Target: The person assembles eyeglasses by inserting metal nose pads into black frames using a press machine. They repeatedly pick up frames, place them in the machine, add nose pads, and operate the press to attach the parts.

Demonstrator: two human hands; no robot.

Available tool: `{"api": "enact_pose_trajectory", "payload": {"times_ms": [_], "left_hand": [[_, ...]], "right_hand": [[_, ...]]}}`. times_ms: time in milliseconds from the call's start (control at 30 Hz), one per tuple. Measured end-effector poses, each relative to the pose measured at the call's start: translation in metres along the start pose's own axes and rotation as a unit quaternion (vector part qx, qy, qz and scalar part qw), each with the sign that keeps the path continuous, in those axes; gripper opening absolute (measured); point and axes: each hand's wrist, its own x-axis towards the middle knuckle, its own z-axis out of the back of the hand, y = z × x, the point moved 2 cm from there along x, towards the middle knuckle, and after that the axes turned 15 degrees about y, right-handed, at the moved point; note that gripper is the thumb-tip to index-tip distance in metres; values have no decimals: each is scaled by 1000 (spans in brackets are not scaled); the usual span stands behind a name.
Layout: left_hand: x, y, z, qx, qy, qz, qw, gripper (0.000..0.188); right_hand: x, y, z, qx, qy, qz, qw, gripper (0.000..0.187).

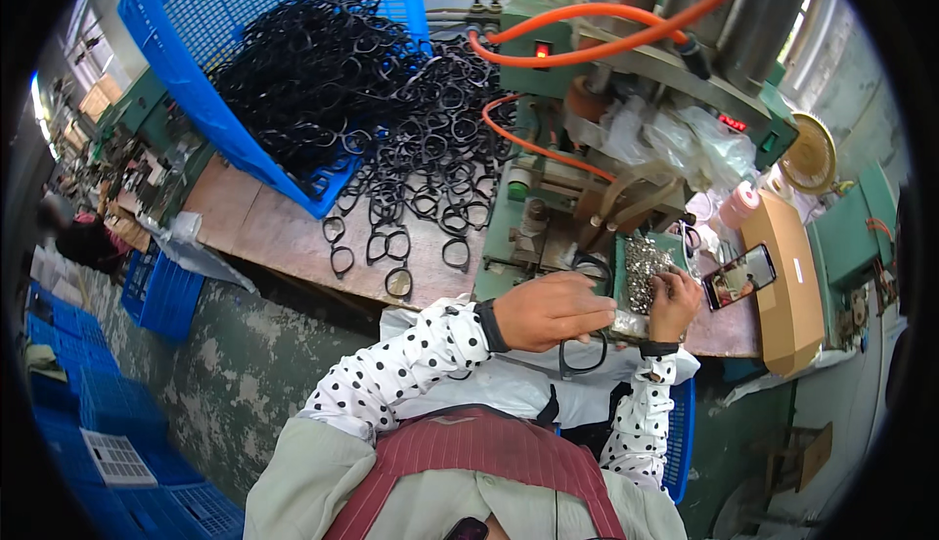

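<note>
My left hand (pixel 548 313) is closed on a black eyeglass frame in front of the green machine. One rim of the eyeglass frame (pixel 567 364) hangs below the fingers; another dark rim shows just above them, close to the machine's work area. Over a small tray (pixel 626 323) full of tiny silvery metal parts (pixel 642 264), my right hand (pixel 675 305) reaches in with its fingertips drawn together among the pieces. Whatever lies between those fingertips is too small to make out.
A tipped blue crate (pixel 284 183) spills a heap of black eyeglass frames (pixel 313 80) across the bench. Orange hoses (pixel 587 17) loop over the green machine (pixel 494 247). At right are a phone (pixel 740 278) and a cardboard box (pixel 790 295). Blue crates (pixel 117 403) stand lower left.
</note>
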Motion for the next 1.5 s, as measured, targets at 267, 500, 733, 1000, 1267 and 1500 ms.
{"api": "enact_pose_trajectory", "payload": {"times_ms": [267, 500, 733, 1000, 1267, 1500], "left_hand": [[-84, 10, -3, 224, -133, 311, 914, 39], [-205, 44, -3, 272, -103, 773, 563, 37], [-241, 60, -5, 279, -54, 723, 630, 21], [-219, 53, 47, 396, -41, 599, 695, 16], [-150, 42, 75, 318, -175, 535, 762, 10], [-47, 7, 67, 131, -235, 369, 890, 15]], "right_hand": [[-4, 13, 4, 29, -4, -32, 999, 8], [-7, 10, -7, 78, -7, -70, 994, 7], [-4, -8, -9, 223, 19, -139, 965, 5], [1, 15, 5, 93, 49, -33, 994, 11], [9, 36, 8, 174, 18, -18, 984, 8], [24, 107, 19, 477, 69, -77, 873, 10]]}}
